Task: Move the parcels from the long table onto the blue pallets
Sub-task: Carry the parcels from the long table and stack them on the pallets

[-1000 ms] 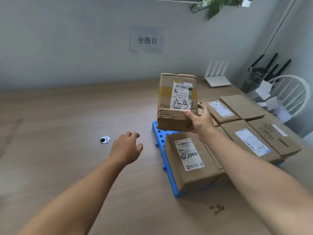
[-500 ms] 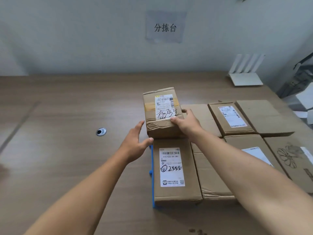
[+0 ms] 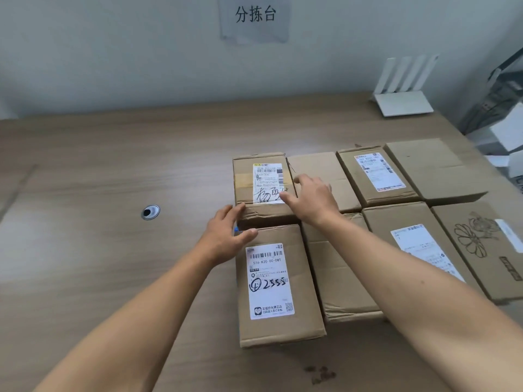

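A brown parcel with a handwritten label (image 3: 260, 188) lies at the back left of a block of several cardboard parcels. My left hand (image 3: 226, 236) touches its near left corner with straight fingers. Over its right edge my right hand (image 3: 308, 199) lies with fingers relaxed. In front of it sits a long parcel marked 2555 (image 3: 274, 287). The blue pallet (image 3: 236, 229) shows only as a sliver between my left thumb and the parcels.
More parcels fill the right: two labelled ones (image 3: 373, 174) (image 3: 418, 244), a plain one (image 3: 430, 168) and a flower-printed one (image 3: 481, 241). A white router (image 3: 402, 100) stands at the back right. A round cable hole (image 3: 150, 212) is in the wooden table (image 3: 99, 250) to the left.
The handwritten-label parcel came down from the air onto the pallet's back left spot. My right hand's grip loosened and my left hand came in to its left corner.
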